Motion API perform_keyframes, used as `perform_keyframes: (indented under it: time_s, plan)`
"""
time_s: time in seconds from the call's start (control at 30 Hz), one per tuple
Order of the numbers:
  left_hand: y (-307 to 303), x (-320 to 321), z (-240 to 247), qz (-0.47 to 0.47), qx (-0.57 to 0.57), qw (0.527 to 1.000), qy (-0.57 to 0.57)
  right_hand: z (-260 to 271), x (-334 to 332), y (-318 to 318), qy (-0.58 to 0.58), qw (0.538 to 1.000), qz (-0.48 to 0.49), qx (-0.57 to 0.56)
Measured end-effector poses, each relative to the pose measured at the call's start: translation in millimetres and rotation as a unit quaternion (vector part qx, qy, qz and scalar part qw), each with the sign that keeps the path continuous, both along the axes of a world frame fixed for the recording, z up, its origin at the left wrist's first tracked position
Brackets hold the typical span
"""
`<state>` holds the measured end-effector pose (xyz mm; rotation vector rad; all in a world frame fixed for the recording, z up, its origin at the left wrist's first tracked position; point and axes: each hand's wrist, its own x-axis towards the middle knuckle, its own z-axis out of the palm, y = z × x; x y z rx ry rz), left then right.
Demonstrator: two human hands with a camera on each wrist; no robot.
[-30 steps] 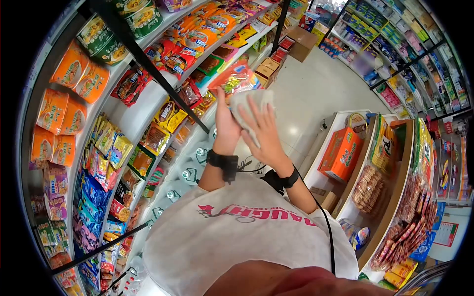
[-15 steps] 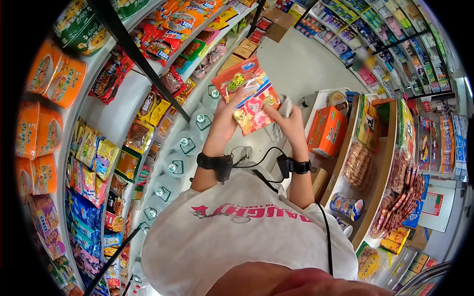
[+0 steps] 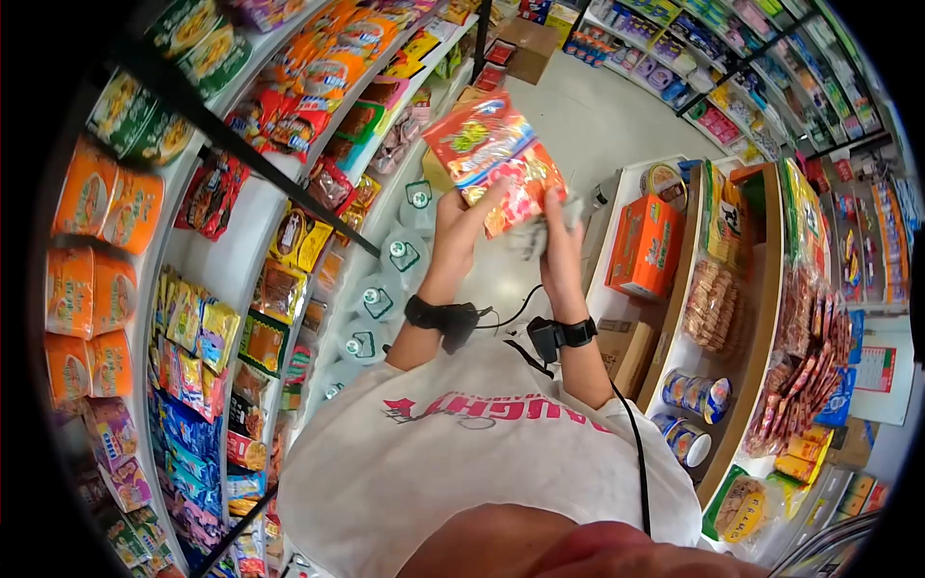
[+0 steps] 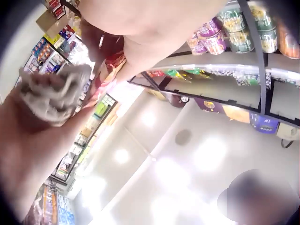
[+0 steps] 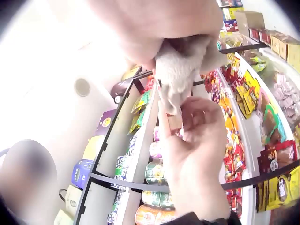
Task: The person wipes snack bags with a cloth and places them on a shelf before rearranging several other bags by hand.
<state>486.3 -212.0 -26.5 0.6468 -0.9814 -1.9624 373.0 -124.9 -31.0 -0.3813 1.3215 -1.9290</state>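
A red-and-orange snack packet point(image 3: 493, 159) is held up in front of the chest in the head view, its printed face showing. My left hand point(image 3: 458, 231) grips its lower left side, thumb across the front. At its right edge is my right hand point(image 3: 562, 255), holding a crumpled grey-white cloth point(image 3: 526, 238) behind and below the packet. The left wrist view shows the cloth point(image 4: 56, 93) bunched in the curled right fingers, with a strip of packet point(image 4: 110, 70) beside it. In the right wrist view the cloth point(image 5: 176, 70) hangs above my left hand point(image 5: 197, 150).
Shelves of noodle tubs point(image 3: 92, 289) and bagged snacks point(image 3: 193, 385) line the left, with large water bottles point(image 3: 403, 252) on the floor beside them. At right a low shelf holds an orange box point(image 3: 646, 246) and tins point(image 3: 696, 393). A cardboard box point(image 3: 528, 48) sits farther off.
The right hand has moved from spread over the cloth against the packet to the packet's right edge. The packet's printed face has come into view, and the packet has since tilted.
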Motion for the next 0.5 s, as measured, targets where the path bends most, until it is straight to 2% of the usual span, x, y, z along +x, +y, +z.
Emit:
perform_keyframes:
  time_s: [0.07, 0.2, 0.33, 0.4, 0.43, 0.5]
  plan:
    - [12.1, -26.7, -2.0, 0.067, -0.023, 0.997, -0.025, -5.5, -6.8, 16.2, 0.109, 0.991, 0.073, 0.025]
    - [40.0, -71.4, 9.7, -0.003, -0.12, 0.992, -0.039, -7.4, -45.1, 48.0, 0.186, 0.979, 0.081, 0.015]
    - [61.2, -120.1, 7.8, -0.097, -0.04, 0.994, 0.019, 9.6, -94.0, 97.1, 0.254, 0.964, 0.062, 0.048]
    - [66.7, -140.5, -16.3, -0.156, 0.069, 0.985, 0.026, -3.9, -111.3, 115.7, 0.314, 0.948, 0.022, 0.048]
    - [70.6, -153.1, -23.9, -0.178, 0.111, 0.978, 0.008, -22.8, -120.8, 120.1, 0.316, 0.948, -0.019, -0.037]
    - [93.1, -177.8, -6.9, -0.202, 0.063, 0.977, -0.015, -35.6, -135.7, 146.0, 0.306, 0.95, -0.058, -0.022]
